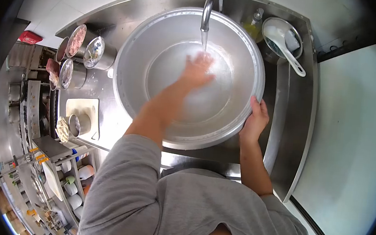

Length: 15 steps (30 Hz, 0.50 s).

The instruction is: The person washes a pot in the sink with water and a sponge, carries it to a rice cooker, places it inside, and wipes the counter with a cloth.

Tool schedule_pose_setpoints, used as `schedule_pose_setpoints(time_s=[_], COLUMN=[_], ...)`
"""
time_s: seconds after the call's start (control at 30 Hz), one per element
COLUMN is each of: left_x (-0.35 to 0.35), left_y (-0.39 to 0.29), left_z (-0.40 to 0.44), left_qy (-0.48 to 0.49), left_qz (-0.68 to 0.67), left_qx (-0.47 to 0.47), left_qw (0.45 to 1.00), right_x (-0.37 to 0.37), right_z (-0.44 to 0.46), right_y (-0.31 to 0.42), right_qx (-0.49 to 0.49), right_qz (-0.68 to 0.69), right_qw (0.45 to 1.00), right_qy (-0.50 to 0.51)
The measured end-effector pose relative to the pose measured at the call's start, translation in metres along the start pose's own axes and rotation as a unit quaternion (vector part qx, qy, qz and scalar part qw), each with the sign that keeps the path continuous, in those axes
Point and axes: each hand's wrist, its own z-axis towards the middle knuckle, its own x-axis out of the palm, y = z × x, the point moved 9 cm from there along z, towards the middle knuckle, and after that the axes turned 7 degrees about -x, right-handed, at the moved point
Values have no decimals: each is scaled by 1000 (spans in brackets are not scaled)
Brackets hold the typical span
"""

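A wide silver metal basin [168, 39] fills the sink area under a curved chrome faucet [207, 16]. Water runs from the spout onto my left hand [198, 69], which is inside the basin with its fingers spread and holds nothing. Motion blurs this hand and forearm. At the basin's right side, my right hand [255, 119] grips the rim, thumb on top and the other fingers partly hidden at the outer side. The basin's floor looks wet around the stream.
Several metal containers [77, 74] with food stand left of the basin. Below them are a cutting board [94, 109] and another metal container [79, 125]. A white ladle [283, 45] lies across a bowl [272, 23] at right, beside a pump bottle [254, 25].
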Motion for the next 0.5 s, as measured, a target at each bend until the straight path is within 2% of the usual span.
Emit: schedule_pose_setpoints(time_s=[0.07,0.17,0.23,0.3,0.37,0.5], left_x=[4,5,21,26,-29,-56], left_y=[53,72,69,61,16,10], left_z=[-20,-70,-114,-164,-206,-227], left_qy=[-14,130,225,384,534,539], left_qz=[-32,-33,10,-55,-131,-93], left_qx=[-80,-132,-92,-91,-15,-94], left_qw=[996,982,970,917,835,832], right_x=[-3,0,2,6,8,10], right_z=[1,10,11,13,11,10], right_y=[3,4,6,9,10,4], right_qx=[-6,-18,-31,-31,-32,-37], right_qz=[0,31,21,32,40,53], right_qw=[1000,999,999,999,998,997], right_qy=[-3,5,16,24,31,41])
